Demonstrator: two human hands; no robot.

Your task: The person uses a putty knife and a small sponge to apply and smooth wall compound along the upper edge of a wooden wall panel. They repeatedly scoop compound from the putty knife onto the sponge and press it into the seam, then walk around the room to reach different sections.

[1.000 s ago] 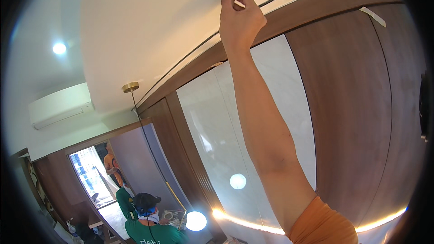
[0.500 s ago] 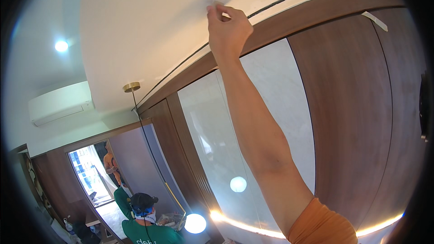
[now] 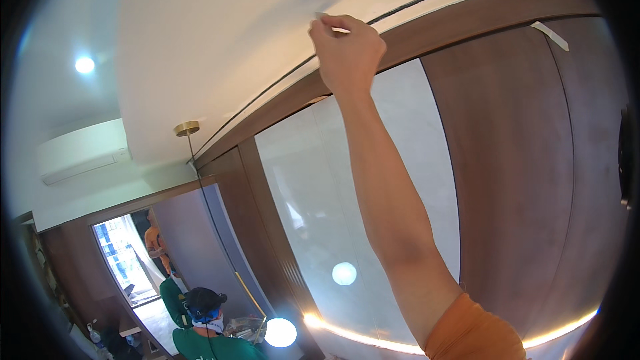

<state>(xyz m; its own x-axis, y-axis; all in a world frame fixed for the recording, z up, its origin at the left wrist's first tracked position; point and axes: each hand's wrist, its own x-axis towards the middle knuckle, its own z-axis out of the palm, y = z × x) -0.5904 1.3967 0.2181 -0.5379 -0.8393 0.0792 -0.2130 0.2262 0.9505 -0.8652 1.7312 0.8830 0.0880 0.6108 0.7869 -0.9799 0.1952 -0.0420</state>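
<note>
My right hand [image 3: 350, 50] is raised close under the cream ceiling [image 3: 200, 33], its forearm and orange sleeve rising from the lower right. Thumb and fingertips pinch a small, pale, flat piece [image 3: 320, 15]; what kind it is I cannot make out. A soft dark shadow lies on the ceiling just beyond the fingers. To the right of the hand a narrow dark groove [image 3: 427, 1] runs along the ceiling beside the brown wood trim [image 3: 453, 20]. My left hand is out of the picture.
A person in a green shirt and dark cap [image 3: 207, 307] is below left, near a glowing round pendant lamp [image 3: 281, 333]. Its cord hangs from a brass ceiling mount [image 3: 187, 128]. A white air conditioner [image 3: 83, 150] is at left. Wood and pale glossy panels [image 3: 393, 160] line the wall.
My right hand has shifted slightly right and down in the picture, still pinching the pale piece. The view has moved a little, and the person in green appears lower.
</note>
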